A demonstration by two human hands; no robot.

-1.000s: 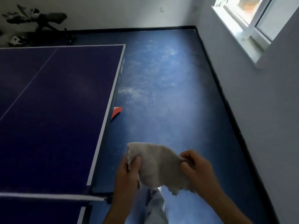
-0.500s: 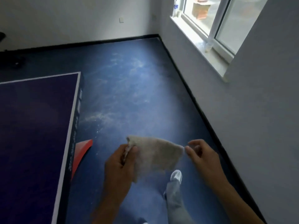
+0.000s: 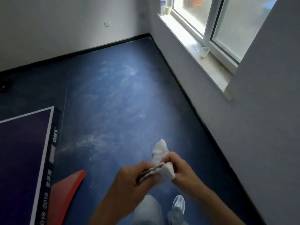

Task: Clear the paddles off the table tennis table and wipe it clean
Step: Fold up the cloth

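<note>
A whitish cloth (image 3: 159, 151) is bunched and folded between both my hands, over the blue floor. My left hand (image 3: 133, 177) grips its folded lower edge. My right hand (image 3: 178, 166) holds the other side, fingers curled round it. The dark purple table tennis table (image 3: 21, 151) with a white border fills the lower left; only its corner shows. No paddle shows on the visible part of the table.
A red curved part (image 3: 68, 190) sticks out from under the table's side. A window sill (image 3: 194, 51) on the right wall carries cups and a bottle. Dusty blue floor (image 3: 113, 103) stretches ahead to the white walls. My shoe and trouser legs show below my hands.
The view has swung right, so less of the table shows. My hands have come together and folded the spread cloth into a bunch.
</note>
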